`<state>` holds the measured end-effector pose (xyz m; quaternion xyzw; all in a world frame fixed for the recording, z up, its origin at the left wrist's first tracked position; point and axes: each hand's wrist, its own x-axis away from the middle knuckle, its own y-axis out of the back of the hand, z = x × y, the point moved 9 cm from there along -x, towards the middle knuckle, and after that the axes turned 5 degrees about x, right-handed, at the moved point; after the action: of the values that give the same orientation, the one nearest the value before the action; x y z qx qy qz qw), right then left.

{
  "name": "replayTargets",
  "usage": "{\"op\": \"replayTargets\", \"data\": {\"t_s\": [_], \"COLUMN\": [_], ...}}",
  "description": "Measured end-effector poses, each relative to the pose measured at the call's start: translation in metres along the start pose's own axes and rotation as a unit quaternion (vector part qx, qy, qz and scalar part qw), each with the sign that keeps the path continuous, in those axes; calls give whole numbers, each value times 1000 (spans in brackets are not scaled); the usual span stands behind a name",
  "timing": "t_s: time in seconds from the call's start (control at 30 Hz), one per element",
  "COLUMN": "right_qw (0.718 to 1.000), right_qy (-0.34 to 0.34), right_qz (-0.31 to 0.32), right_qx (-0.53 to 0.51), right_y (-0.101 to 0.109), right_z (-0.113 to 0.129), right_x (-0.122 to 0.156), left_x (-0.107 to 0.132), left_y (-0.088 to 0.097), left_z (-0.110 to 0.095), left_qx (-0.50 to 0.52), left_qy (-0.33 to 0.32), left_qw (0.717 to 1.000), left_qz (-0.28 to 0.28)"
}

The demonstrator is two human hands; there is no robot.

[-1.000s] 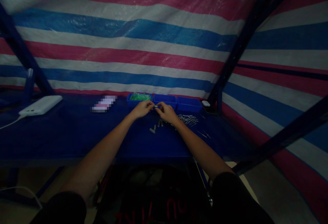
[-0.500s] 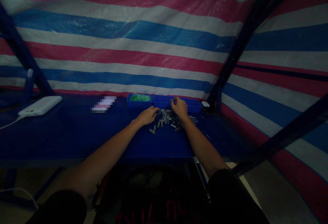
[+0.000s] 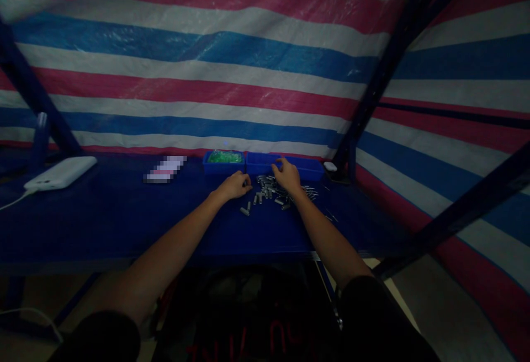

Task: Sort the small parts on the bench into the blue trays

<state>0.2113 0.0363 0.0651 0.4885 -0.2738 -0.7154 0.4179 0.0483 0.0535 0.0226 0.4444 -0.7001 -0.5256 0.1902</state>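
My right hand hovers at the front edge of the middle blue bin, thumb and forefinger apart with nothing visible between them. Just left of a loose pile of small grey metal cylinders, my left hand rests low over the table, its fingers curled in. Whatever those fingers may hold is too dark and small to make out. Thin metal pins lie to the right of the pile, partly behind my right wrist.
Another blue bin holds green items in clear plastic; a third bin stands at the right. A white power bank with a cable, a blurred-out flat object and a small white case lie on the blue table.
The small metal cylinder in my right fingers is gone from them, and those fingers have parted. My left hand has drawn slightly left, away from the pile.
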Motion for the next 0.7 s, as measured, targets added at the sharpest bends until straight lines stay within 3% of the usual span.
{"op": "replayTargets", "data": {"t_s": [0.1, 0.3, 0.53, 0.6, 0.7], "right_qw": [998, 983, 958, 957, 961], "right_qy": [49, 150, 227, 232, 226], "right_qz": [4, 55, 130, 134, 127], "right_qx": [-38, -86, -119, -110, -95], "right_y": [-1, -15, -28, -27, -25], "right_z": [17, 48, 65, 68, 68], "right_x": [5, 16, 27, 28, 28], "left_x": [0, -1, 0, 0, 0], "left_y": [0, 5, 17, 18, 18], "left_z": [-4, -7, 6, 3, 0], "left_qx": [23, 166, 405, 441, 448], "left_qy": [-21, -54, 20, 14, 14], "left_qw": [1000, 984, 912, 895, 892], "left_qz": [-4, -29, -65, -64, -64]}}
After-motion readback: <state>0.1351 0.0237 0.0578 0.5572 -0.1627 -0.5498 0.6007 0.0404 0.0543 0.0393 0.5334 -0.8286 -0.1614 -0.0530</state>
